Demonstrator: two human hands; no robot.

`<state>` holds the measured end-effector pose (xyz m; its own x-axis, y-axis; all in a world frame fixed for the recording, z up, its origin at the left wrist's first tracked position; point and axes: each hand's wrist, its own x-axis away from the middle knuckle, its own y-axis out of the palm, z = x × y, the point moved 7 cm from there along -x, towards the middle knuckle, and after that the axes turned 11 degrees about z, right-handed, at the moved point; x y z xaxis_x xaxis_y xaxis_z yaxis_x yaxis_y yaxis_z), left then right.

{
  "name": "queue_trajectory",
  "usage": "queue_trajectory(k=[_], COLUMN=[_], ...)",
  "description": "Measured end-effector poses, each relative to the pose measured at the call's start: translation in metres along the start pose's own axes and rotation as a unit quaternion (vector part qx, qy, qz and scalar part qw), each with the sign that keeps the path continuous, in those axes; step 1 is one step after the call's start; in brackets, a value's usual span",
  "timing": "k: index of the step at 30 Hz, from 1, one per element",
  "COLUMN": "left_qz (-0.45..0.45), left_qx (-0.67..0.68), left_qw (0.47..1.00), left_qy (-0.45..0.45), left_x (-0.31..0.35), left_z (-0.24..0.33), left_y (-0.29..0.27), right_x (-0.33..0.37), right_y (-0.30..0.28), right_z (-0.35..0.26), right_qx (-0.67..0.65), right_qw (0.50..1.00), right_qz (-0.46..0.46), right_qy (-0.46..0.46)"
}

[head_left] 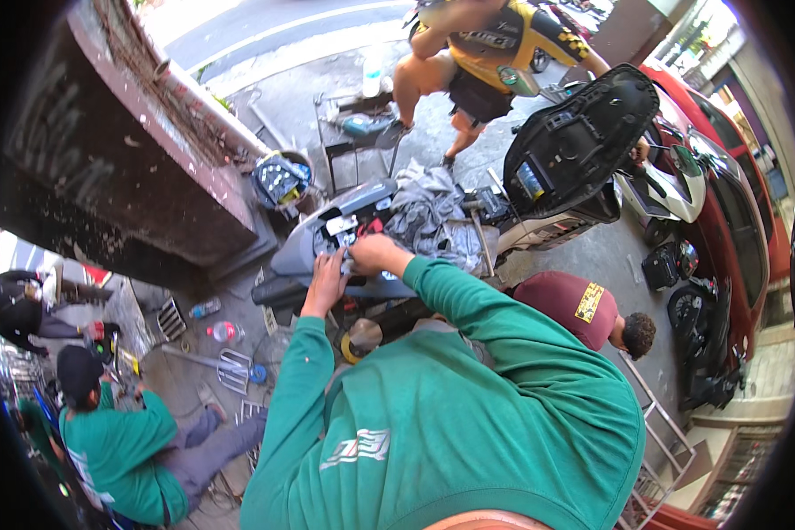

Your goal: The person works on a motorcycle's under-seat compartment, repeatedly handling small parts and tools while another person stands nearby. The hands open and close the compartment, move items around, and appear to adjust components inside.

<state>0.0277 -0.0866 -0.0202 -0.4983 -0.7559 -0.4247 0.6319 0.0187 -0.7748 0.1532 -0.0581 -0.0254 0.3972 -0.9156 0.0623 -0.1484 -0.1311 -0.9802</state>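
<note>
Both of my hands meet over the grey tail of a motorcycle [297,254], whose top is uncovered. My left hand [326,284] is closed at the tail's near edge, its fingertips pinched together. Right beside it my right hand [376,254] is also closed, fingers bent down toward the same spot. What lies between the fingers is too small and covered to make out. Just beyond the fingertips sits a small whitish part [340,226] in the opening. A crumpled grey cloth [428,214] is draped over the motorcycle to the right of my hands.
A raised black seat [583,141] stands to the right. A bucket [282,181] is by the dark pillar [141,168]. A person in maroon [564,305] is close on my right; another in green [119,437] sits at left. Someone in yellow and black [495,62] stands beyond.
</note>
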Motion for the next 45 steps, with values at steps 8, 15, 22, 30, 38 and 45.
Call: queue_trajectory(k=[8,15,22,30,38,45], left_qz=[-0.027,-0.007,-0.02,-0.013,0.005,-0.028], left_qx=[0.028,0.024,0.039,0.033,0.022,0.016], left_qw=[0.998,0.999,0.998,0.999,1.0,0.999], left_qy=[-0.043,-0.024,-0.036,-0.023,0.005,-0.01], left_x=[-0.001,-0.004,-0.003,-0.003,-0.003,-0.002], left_z=[-0.001,0.003,0.006,0.006,0.007,0.001], left_y=[-0.002,-0.004,-0.008,-0.005,-0.005,0.003], right_x=[0.002,-0.002,0.001,0.007,0.008,0.009], right_y=[-0.009,-0.007,0.001,0.01,0.028,0.004], right_z=[-0.006,-0.015,-0.008,-0.024,-0.016,-0.017], right_qx=[-0.016,0.002,0.0,0.048,0.078,0.048], right_qw=[0.998,0.999,1.0,0.995,0.994,0.998], right_qz=[-0.06,-0.022,-0.009,0.041,-0.033,-0.014], right_qy=[0.033,-0.035,-0.017,-0.072,-0.065,-0.044])
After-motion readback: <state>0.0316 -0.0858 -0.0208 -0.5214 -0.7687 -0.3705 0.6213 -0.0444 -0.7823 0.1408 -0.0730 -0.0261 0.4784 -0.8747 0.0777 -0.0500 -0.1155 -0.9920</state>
